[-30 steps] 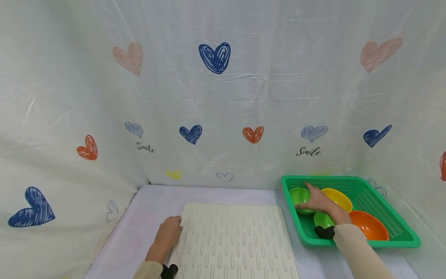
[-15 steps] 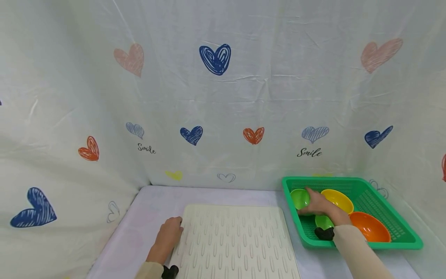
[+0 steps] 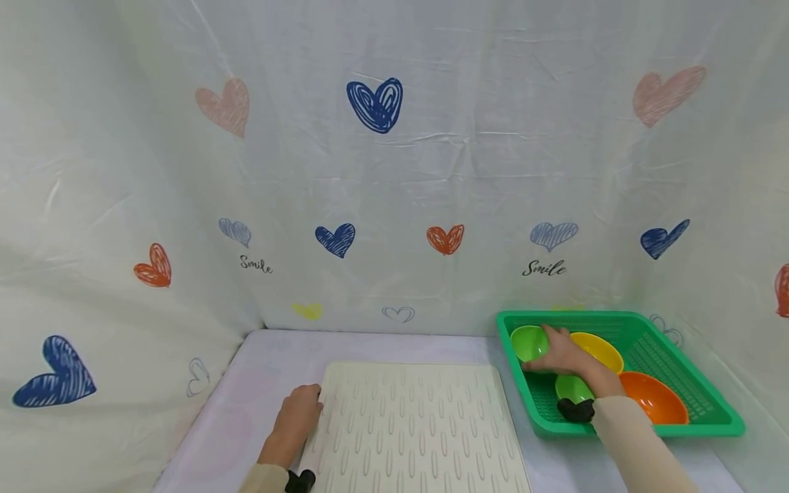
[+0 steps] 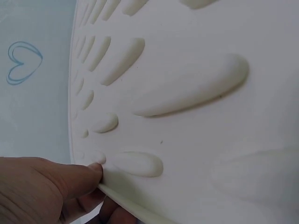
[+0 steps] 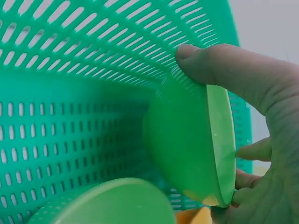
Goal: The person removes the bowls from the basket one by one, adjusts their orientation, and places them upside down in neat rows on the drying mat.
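In the head view my left hand is at the left edge of a white ridged mat. Thumb and fingers pinch the edge of that mat in the left wrist view. My right hand reaches into a green basket and grips a light green bowl by its rim. Seen from the right wrist, the thumb lies at one side of the tilted bowl and the other fingers are at its rim. A second green bowl sits nearer, partly under the wrist.
A yellow bowl and an orange bowl lie in the basket, right of the hand. The white-covered table stands against a white curtain printed with hearts.
The right hand's fingers have drawn in on the far-left green bowl, which has tilted and risen slightly. The left hand stays at the mat's edge.
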`<state>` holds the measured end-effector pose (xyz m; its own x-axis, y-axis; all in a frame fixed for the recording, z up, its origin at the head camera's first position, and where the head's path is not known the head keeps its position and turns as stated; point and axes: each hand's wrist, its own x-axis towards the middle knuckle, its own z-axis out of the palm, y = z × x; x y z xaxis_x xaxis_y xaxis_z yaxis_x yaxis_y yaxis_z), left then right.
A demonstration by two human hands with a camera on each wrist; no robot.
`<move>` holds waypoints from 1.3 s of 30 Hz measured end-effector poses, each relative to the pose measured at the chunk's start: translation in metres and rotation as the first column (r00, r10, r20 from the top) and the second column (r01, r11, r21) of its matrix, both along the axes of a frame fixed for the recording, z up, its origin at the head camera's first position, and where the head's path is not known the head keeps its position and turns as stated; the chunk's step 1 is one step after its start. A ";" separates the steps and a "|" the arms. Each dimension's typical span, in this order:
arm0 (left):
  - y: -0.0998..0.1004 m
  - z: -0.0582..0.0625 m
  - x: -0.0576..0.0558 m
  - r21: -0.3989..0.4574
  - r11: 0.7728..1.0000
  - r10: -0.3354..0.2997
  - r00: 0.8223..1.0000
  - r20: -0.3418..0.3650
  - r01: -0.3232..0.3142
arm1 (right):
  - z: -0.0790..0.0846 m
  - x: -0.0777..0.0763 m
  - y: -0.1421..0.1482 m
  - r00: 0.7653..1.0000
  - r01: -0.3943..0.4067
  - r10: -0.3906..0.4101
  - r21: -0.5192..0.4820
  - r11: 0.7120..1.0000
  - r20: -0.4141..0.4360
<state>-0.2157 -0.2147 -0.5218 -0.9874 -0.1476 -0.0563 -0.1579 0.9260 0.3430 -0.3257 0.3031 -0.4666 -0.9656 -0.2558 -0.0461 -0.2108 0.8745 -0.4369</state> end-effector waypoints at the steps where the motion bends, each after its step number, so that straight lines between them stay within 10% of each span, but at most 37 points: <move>1: 0.000 0.000 0.000 0.006 1.000 0.005 1.000 0.003 -0.005 | 0.002 0.001 -0.001 1.000 0.001 -0.001 -0.005 1.000 -0.001; 39: -0.005 -0.001 0.001 0.049 0.999 0.014 1.000 -0.009 -0.013 | 0.058 0.063 -0.067 0.994 -0.010 -0.011 -0.188 0.982 -0.113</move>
<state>-0.2149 -0.2196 -0.5229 -0.9859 -0.1580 -0.0549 -0.1668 0.9060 0.3890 -0.2629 0.2361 -0.4081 -0.9619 -0.2490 0.1125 -0.2679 0.7788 -0.5671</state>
